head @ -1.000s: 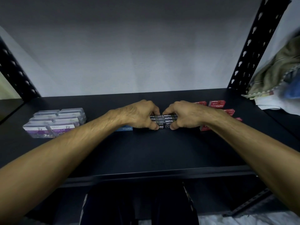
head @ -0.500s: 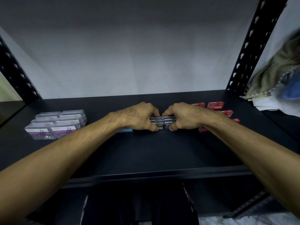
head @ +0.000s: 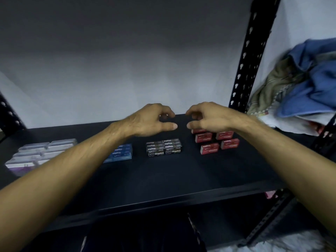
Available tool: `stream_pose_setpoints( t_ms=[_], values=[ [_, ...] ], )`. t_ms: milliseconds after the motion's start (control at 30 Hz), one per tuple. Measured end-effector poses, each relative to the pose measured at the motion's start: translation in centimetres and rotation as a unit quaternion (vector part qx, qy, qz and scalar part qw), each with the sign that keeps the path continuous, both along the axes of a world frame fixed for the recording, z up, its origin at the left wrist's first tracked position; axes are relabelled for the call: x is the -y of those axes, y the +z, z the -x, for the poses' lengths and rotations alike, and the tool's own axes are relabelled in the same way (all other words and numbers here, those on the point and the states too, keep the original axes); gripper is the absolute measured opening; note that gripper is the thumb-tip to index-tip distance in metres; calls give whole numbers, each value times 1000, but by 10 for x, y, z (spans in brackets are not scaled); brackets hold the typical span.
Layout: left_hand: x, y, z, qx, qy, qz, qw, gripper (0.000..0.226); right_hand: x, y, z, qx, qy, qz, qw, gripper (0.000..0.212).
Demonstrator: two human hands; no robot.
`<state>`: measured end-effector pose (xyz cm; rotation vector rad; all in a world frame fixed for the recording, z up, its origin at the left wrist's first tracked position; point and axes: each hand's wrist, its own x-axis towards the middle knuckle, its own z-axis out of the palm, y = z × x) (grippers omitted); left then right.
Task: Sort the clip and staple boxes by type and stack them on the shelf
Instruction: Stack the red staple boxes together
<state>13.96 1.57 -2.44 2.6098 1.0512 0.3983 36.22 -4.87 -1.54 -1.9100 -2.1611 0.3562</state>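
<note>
Hovered empty and half-curled, left hand (head: 154,120) and right hand (head: 205,117), above the shelf (head: 163,179), black stack (head: 164,147) just below-left, looser red boxes (head: 217,140) seemingly nearest the right, long sides facing forward.

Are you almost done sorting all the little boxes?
Nearly. Done: the clear clip boxes, blue staple boxes and black staple boxes each sit in a tidy block on the shelf. In hand: nothing; the left hand and right hand hover empty above them. Left: the red staple boxes lie spread apart, not yet stacked.
</note>
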Motion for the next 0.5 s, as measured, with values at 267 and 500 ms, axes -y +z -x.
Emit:
stream_pose_setpoints(
  t_ms=[267, 500],
  values=[
    [27, -26, -76, 31, -72, 57, 995, 18, 43, -21, -71, 40, -58, -27, 997, 31],
    [37, -52, -112, -34, -76, 38, 996, 18, 62, -57, -97, 45, -60, -56, 996, 32]
  ],
)
